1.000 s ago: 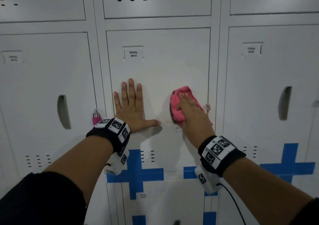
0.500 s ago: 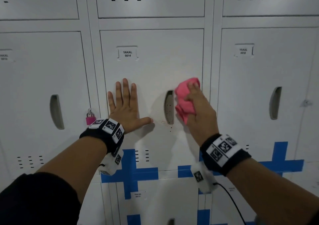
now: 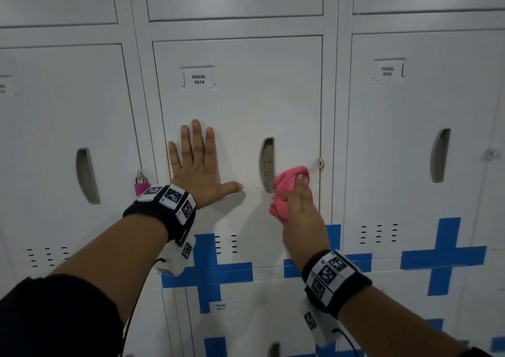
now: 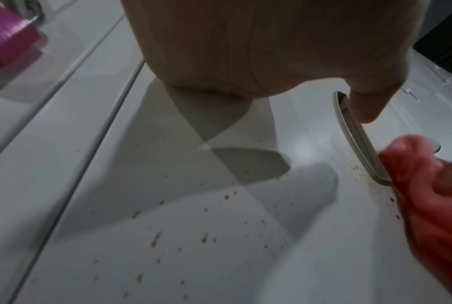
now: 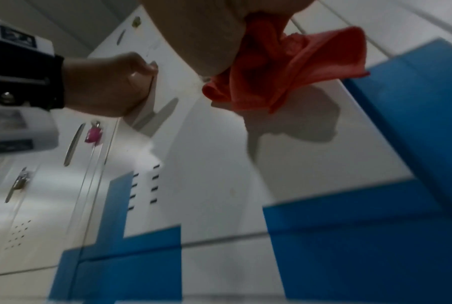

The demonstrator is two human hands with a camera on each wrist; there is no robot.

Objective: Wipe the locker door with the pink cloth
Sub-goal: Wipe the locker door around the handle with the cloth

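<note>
A person's left hand (image 3: 199, 170) lies flat, fingers spread, on the grey locker door (image 3: 240, 105). Their right hand (image 3: 300, 209) clutches the bunched pink cloth (image 3: 287, 192) against the door, just beside its recessed handle (image 3: 266, 162).

We read "YAKAL 0014" on the label (image 3: 199, 79) of the middle locker door (image 3: 240, 105), and "YAKAL 0010" on the label (image 3: 387, 71) of the door to its right. A lower label (image 3: 220, 306) reads "YAKAL" with a blurred number, perhaps 0015; the far-left label (image 3: 4, 85) is unreadable to us
</note>
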